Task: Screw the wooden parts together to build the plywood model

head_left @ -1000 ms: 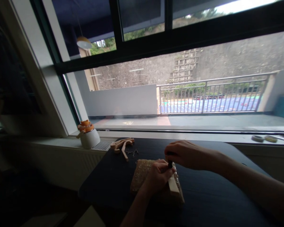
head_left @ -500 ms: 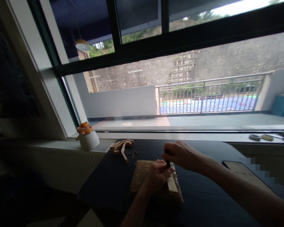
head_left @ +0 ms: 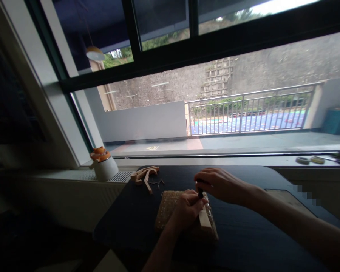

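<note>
Right hand, right of lower centre: fingers clamped round dark-handled tool; tip hidden. Left hand, lower centre: fingers pinching wooden strip near tool's foot. Strip on brown pad, lower centre. Advised: tool upright, strip pinned flat.

Daylight falls through a wide, dark-framed glass window onto a dark, round-cornered table beside a pale, slatted-top radiator in a dim room. Outside, a low, smooth white wall meets a silvery metal railing, with a rough grey rock face rising behind.
</note>
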A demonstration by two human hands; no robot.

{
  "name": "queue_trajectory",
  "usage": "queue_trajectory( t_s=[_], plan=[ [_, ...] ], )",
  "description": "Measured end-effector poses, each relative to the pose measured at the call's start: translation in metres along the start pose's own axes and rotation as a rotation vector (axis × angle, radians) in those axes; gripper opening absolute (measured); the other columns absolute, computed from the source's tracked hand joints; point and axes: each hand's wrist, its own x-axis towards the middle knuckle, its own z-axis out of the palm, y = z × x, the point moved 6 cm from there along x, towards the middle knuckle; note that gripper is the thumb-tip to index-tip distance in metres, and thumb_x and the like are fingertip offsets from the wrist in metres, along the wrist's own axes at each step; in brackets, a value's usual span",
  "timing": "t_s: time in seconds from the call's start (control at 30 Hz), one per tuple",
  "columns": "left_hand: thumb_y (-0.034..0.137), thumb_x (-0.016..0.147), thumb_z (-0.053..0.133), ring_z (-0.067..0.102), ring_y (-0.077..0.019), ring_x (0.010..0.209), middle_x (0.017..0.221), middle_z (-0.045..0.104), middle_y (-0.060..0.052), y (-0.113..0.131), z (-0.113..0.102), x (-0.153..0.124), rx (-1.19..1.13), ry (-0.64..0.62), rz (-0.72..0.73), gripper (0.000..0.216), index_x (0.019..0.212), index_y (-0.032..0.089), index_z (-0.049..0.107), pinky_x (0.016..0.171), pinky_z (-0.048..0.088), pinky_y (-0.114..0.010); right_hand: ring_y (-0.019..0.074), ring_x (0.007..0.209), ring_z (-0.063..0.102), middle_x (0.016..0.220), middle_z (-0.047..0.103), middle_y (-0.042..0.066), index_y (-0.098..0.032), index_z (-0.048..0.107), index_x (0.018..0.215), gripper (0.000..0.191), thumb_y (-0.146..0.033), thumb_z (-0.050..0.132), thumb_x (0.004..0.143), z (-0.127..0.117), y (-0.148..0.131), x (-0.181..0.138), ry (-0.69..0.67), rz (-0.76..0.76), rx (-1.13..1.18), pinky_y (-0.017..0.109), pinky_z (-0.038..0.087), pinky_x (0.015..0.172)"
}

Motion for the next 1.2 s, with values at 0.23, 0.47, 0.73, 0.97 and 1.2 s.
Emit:
queue_trajectory(
  t_s=[0.23, 0.47, 0.73, 0.97, 1.2],
  plan=[
    [0.028, 0.083, 0.054, 0.052, -0.0137, 0.072, 0.069, 0.056, -0.001, 0.000, 0.000, 0.000, 0.014, 0.010, 0.004, 0.026, 0.061, 0.017, 0.061, 0.065, 0.039, -0.022, 0.0128, 0.059, 0.057, 0.068, 0.066, 0.000, -0.019, 0.063, 0.084, 0.016, -0.029, 0.052, 0.085, 0.016, 0.017, 0.004, 0.102, 0.199, -0.009, 0.022, 0.034, 0.055],
    [0.030, 0.083, 0.052, 0.051, -0.0134, 0.070, 0.066, 0.053, -0.001, 0.003, 0.000, 0.001, 0.042, -0.008, 0.020, 0.031, 0.055, 0.017, 0.057, 0.066, 0.040, -0.022, 0.0123, 0.060, 0.056, 0.071, 0.065, 0.001, -0.018, 0.063, 0.089, 0.021, -0.035, 0.050, 0.088, 0.012, 0.016, 0.001, 0.160, 0.254, -0.113, 0.022, 0.032, 0.052],
    [0.031, 0.084, 0.052, 0.051, -0.0144, 0.072, 0.068, 0.056, -0.001, 0.002, 0.000, 0.000, 0.043, -0.011, 0.022, 0.029, 0.061, 0.018, 0.063, 0.067, 0.040, -0.023, 0.0153, 0.074, 0.053, 0.078, 0.063, 0.005, -0.016, 0.064, 0.075, 0.030, -0.026, 0.042, 0.093, 0.005, -0.002, 0.008, 0.086, 0.021, -0.321, 0.027, 0.030, 0.058],
    [0.028, 0.083, 0.053, 0.051, -0.0148, 0.073, 0.069, 0.055, -0.001, 0.002, 0.001, 0.000, 0.018, -0.040, 0.027, 0.028, 0.058, 0.017, 0.058, 0.070, 0.040, -0.025, 0.0154, 0.067, 0.057, 0.070, 0.064, 0.004, -0.018, 0.062, 0.075, 0.038, -0.025, 0.032, 0.097, 0.027, 0.000, 0.010, 0.068, 0.082, -0.381, 0.027, 0.032, 0.055],
    [0.026, 0.083, 0.052, 0.050, -0.0137, 0.071, 0.068, 0.053, -0.001, 0.000, 0.002, 0.001, 0.032, -0.006, 0.052, 0.030, 0.055, 0.016, 0.056, 0.068, 0.040, -0.024, 0.0213, 0.066, 0.065, 0.070, 0.068, 0.013, -0.011, 0.065, 0.079, 0.033, -0.020, 0.037, 0.094, 0.019, -0.003, 0.017, 0.000, 0.277, -0.432, 0.027, 0.038, 0.056]
  ],
)
